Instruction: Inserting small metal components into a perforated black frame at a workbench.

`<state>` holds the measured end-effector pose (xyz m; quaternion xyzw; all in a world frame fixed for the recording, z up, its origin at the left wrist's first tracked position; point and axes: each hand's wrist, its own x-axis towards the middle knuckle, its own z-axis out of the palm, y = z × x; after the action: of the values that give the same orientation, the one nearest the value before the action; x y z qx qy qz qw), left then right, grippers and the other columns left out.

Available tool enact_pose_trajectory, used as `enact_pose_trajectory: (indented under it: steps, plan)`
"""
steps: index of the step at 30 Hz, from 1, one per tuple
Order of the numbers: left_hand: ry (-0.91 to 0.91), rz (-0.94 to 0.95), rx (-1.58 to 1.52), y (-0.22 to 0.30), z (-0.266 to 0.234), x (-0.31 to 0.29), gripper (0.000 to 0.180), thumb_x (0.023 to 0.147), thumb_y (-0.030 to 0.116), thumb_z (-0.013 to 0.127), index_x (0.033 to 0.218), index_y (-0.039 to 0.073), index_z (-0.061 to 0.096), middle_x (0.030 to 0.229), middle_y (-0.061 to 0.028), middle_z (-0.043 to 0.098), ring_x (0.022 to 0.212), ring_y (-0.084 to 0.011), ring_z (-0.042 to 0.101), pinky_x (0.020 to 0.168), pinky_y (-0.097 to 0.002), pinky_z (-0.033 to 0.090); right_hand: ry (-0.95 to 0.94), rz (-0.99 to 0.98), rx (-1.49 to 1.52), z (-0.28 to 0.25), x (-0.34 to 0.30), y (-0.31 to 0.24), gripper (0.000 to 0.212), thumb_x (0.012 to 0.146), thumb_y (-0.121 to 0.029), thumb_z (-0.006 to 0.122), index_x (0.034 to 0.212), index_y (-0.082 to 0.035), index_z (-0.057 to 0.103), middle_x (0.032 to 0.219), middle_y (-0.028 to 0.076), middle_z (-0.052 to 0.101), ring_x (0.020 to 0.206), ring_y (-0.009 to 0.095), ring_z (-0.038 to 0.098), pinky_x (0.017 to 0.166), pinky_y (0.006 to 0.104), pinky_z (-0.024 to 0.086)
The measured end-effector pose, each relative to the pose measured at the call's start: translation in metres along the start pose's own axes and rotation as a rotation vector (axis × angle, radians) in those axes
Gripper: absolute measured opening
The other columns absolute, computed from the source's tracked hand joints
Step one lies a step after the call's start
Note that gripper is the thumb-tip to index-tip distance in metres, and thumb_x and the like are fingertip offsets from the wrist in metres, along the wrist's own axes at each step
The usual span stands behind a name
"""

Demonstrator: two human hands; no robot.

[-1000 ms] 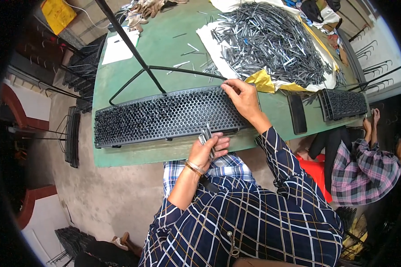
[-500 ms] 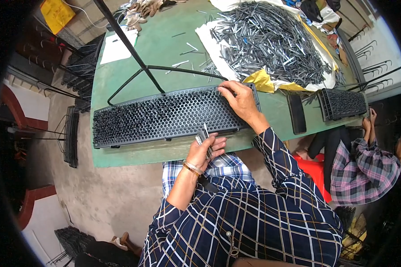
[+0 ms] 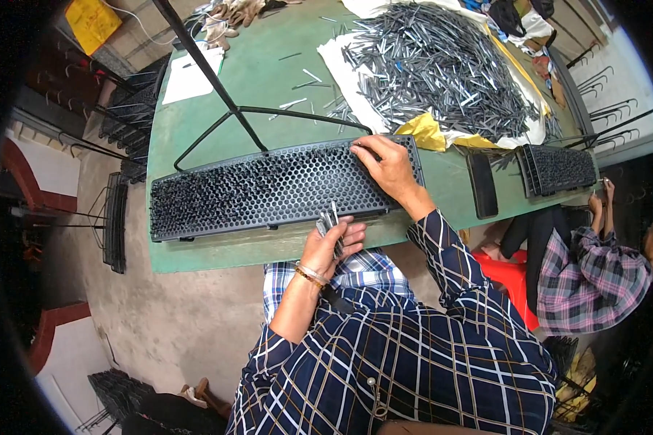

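A long black perforated panel (image 3: 290, 190) lies along the near side of the green table, with small dark pieces standing densely in its left holes. Toward its right the round holes show bare. My left hand (image 3: 325, 248) is in front of the panel's near edge, palm up, closed around a small bunch of slim grey strips (image 3: 329, 219). Over the panel's upper right part, my right hand (image 3: 390, 170) has thumb and forefinger pinched together at the surface. Whatever is between those fingertips is too small to make out.
A large heap of slim dark strips (image 3: 442, 72) sits on a white and yellow sheet. A black phone (image 3: 482, 184) lies right of the panel. Black rods rise behind it. At the right, another person's hands (image 3: 602, 199) work beside a second panel (image 3: 562, 168).
My right hand has shifted slightly left along the panel's upper edge, fingertips still pinched. The strips in my left hand have fanned a little. The panel stays nearly still.
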<state>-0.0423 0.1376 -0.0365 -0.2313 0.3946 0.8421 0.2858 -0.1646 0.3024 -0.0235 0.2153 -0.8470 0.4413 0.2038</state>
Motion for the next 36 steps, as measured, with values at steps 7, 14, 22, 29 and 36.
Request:
enact_pose_trajectory:
  steps: [7,14,22,29,36]
  plan:
    - [0.023,0.006,-0.015,-0.002,0.0,0.0,0.029,0.092,0.01,0.046,0.117,-0.006,0.046,0.104,-0.0215,0.062,0.089,-0.0243,0.064,0.072,-0.0329,0.056,-0.02,0.063,0.029,0.003,-0.004,0.004,0.015,0.08,-0.01,0.066,0.092,0.0,0.064,0.084,0.011,0.065,0.072,0.022,0.064,0.063,0.0296,0.049]
    - [0.002,-0.002,0.045,-0.005,0.005,-0.005,0.025,0.091,0.012,0.049,0.111,-0.004,0.051,0.102,-0.0197,0.063,0.087,-0.023,0.065,0.071,-0.0318,0.057,-0.023,0.067,-0.003,-0.001,-0.004,0.0,0.014,0.08,-0.007,0.065,0.092,0.0,0.064,0.085,0.011,0.064,0.075,0.022,0.064,0.065,0.0301,0.05]
    - [-0.072,0.006,0.042,0.001,0.013,-0.007,0.028,0.093,0.015,0.048,0.114,-0.003,0.05,0.105,-0.0189,0.062,0.091,-0.022,0.063,0.075,-0.0322,0.055,0.031,-0.01,0.001,-0.006,-0.005,-0.011,0.012,0.079,-0.007,0.066,0.089,0.001,0.066,0.085,0.009,0.063,0.076,0.021,0.062,0.067,0.0288,0.048]
    - [-0.174,0.065,0.08,0.008,0.021,-0.014,0.029,0.093,0.016,0.048,0.116,-0.003,0.051,0.106,-0.0179,0.062,0.092,-0.0215,0.063,0.076,-0.0324,0.055,-0.558,0.592,0.654,-0.016,-0.033,-0.04,0.023,0.083,-0.019,0.067,0.092,0.002,0.067,0.076,0.003,0.064,0.066,0.006,0.054,0.057,0.0217,0.044]
    - [-0.122,-0.015,-0.047,0.002,0.016,-0.004,0.029,0.093,0.011,0.047,0.117,-0.005,0.048,0.108,-0.0215,0.06,0.095,-0.0244,0.063,0.075,-0.0318,0.056,-0.202,0.599,0.546,-0.027,-0.023,-0.032,0.019,0.085,-0.016,0.063,0.094,0.001,0.067,0.076,0.001,0.064,0.06,0.004,0.053,0.052,0.019,0.043]
